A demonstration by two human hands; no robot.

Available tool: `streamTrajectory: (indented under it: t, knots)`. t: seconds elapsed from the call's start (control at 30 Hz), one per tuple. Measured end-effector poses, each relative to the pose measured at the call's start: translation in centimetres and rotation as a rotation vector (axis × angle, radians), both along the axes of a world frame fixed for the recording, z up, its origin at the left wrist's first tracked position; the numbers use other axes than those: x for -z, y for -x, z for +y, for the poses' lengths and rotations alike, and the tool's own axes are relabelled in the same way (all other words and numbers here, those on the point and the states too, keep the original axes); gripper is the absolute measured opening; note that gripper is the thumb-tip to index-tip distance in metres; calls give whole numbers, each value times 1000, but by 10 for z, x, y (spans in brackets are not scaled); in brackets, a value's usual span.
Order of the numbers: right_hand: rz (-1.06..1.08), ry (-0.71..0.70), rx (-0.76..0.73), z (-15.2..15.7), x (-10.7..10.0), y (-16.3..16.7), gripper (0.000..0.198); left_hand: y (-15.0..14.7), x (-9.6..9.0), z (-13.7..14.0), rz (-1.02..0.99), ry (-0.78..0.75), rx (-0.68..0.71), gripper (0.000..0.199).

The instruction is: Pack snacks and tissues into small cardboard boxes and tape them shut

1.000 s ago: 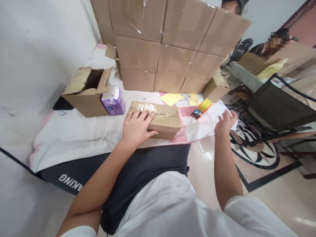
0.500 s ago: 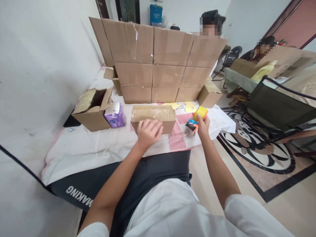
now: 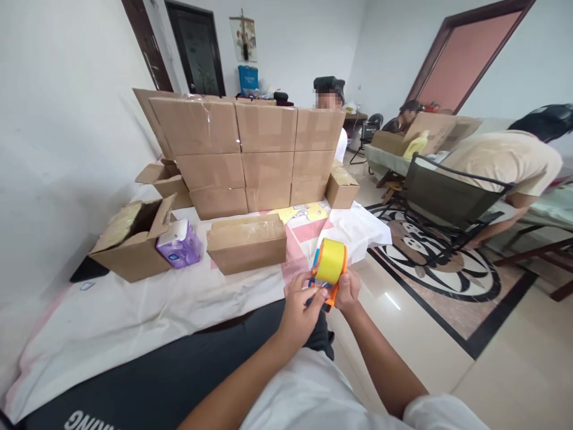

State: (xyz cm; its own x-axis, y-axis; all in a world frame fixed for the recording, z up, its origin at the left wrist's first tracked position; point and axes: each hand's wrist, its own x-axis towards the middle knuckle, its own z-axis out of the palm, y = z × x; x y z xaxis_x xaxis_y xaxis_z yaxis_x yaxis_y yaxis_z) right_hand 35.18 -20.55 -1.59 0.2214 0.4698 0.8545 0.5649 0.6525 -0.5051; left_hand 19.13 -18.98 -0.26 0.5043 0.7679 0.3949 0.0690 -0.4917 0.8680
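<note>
My right hand [image 3: 350,291] grips a tape dispenser [image 3: 332,263] with a yellow roll and orange and blue parts, held above the table's near right edge. On its other side is my left hand [image 3: 299,312], fingers closed at the dispenser's lower end, near the tape's loose end. A narrow cardboard box [image 3: 248,251] lies on the table just left of both hands, with clear tape along its upper face. Beside it stands a purple-and-white tissue pack [image 3: 179,243].
Behind the box rises a wall of stacked cartons [image 3: 267,170]. An open carton [image 3: 134,245] is at the left, and a small carton [image 3: 342,188] at the back right. A person [image 3: 501,158] bends over near a chair [image 3: 447,197]; other people are farther back.
The tape dispenser has come nearer to me in my right hand. My left hand has left the box and joined it at the dispenser. The view has turned to the right.
</note>
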Motion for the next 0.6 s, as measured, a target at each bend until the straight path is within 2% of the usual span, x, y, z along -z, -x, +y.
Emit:
streamTrajectory:
  t: [0.13, 0.23, 0.33, 0.43, 0.5, 0.6]
  knots:
    - [-23, -27, 24, 0, -3, -12, 48, 2, -16, -9, 151, -34, -32, 29]
    - [34, -33, 46, 10, -13, -30, 48, 3, -23, -21, 104, -20, -39, 35]
    - [238, -66, 107, 32, -38, -53, 46, -1, -16, -33, 1, 94, 92, 42]
    - [587, -127, 126, 56, -66, -68, 42, -5, -2, -35, -66, 206, 170, 45]
    - [713, -68, 57, 66, -76, -67, 38, -5, 5, -31, -86, 238, 161, 45]
    - [778, 76, -99, 69, -77, -58, 42, -3, 12, -25, -74, 271, 138, 46]
